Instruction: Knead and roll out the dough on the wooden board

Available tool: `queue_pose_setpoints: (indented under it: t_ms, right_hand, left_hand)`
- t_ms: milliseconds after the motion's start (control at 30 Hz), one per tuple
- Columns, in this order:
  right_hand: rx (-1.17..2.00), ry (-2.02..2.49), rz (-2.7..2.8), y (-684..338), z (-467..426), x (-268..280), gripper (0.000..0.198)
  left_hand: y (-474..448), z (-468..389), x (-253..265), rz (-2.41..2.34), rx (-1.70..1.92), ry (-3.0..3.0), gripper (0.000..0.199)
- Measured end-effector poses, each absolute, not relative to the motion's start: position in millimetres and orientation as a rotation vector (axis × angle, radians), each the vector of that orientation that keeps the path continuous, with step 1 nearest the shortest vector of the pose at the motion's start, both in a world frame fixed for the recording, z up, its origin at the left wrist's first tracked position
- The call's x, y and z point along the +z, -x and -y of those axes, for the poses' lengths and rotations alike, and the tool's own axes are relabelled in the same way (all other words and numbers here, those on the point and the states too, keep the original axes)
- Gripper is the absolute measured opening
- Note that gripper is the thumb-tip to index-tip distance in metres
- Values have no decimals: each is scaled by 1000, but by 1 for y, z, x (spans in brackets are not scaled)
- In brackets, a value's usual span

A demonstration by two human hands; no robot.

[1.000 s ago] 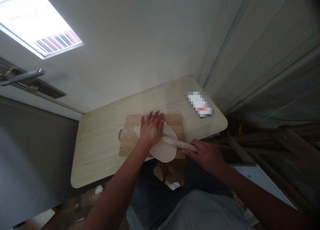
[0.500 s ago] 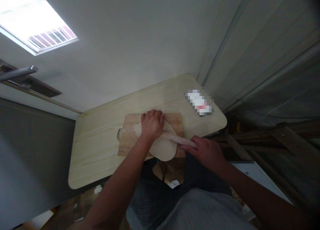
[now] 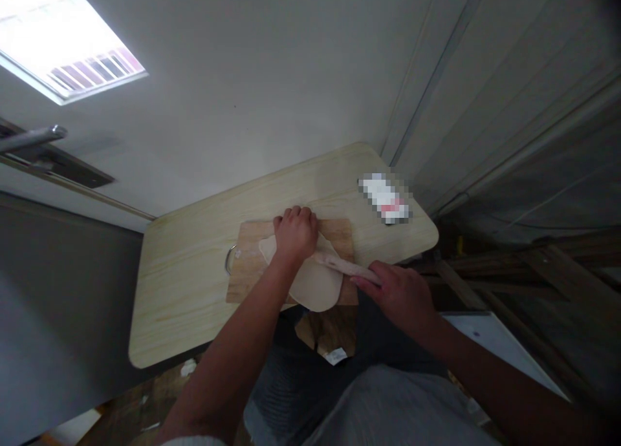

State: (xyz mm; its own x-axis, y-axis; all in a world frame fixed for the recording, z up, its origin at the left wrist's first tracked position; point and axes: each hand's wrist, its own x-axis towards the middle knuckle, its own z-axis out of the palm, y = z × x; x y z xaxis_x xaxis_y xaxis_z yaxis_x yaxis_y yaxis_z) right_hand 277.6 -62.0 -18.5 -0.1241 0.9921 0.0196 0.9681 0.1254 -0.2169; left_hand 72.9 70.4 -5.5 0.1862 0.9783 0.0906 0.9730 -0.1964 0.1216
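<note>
A flat, pale sheet of dough lies on a wooden cutting board, its near edge hanging a little past the board. Across it runs a slim wooden rolling pin, slanting down to the right. My right hand is closed around the pin's near right end, off the board. Over the pin's other end, my left hand is curled with knuckles up; it covers that end and part of the dough. The board's metal ring handle sticks out on the left.
The board rests on a light wood-grain table with rounded corners. A blurred-out phone-like object lies at its right. Behind stands a pale door with a lever handle. Wooden beams are at right, a wooden stool below.
Both hands and the rolling pin have shifted slightly away from me over the dough. The view has moved slightly, while dough and board look unchanged.
</note>
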Motion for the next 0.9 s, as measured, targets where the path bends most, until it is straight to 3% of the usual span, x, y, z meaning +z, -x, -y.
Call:
queue_pose_setpoints:
  t_ms: [467,900]
  right_hand:
    - [359,1998,2209,-282,53,-22,64]
    - [684,2099,2136,-287,39,-10,63]
  left_hand:
    - [-80,-81,-7,-2005,208,-2398,43]
    - [-88,-93,-6,-2011,147,-2358,49]
